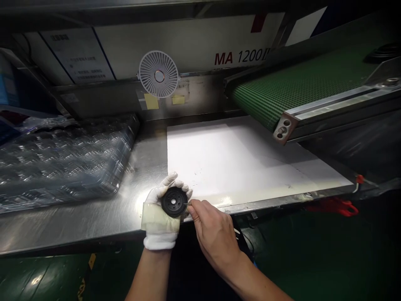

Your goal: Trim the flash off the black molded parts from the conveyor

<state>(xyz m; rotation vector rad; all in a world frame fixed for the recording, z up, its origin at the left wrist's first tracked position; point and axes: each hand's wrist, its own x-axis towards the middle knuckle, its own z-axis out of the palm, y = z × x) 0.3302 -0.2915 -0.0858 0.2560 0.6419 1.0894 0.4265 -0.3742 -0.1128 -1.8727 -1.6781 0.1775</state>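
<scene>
My left hand (161, 215), in a white glove with a yellowish band round the palm, is closed round a round black wheel-like part (173, 202). The part has a bright hole at its centre and smaller holes around it. My bare right hand (213, 228) pinches a thin, light-coloured tool (187, 204) between thumb and forefinger, its tip at the right rim of the black part. The tool's exact kind is too small to make out. Both hands are over the front edge of the metal table (147, 161).
A white sheet (213, 154) covers the table's middle and right. Stacked clear plastic trays (62, 163) stand at the left. A green conveyor belt (282, 92) juts in from the upper right. A white fan (159, 75) is at the back. Red-handled scissors (341, 207) hang at the front right.
</scene>
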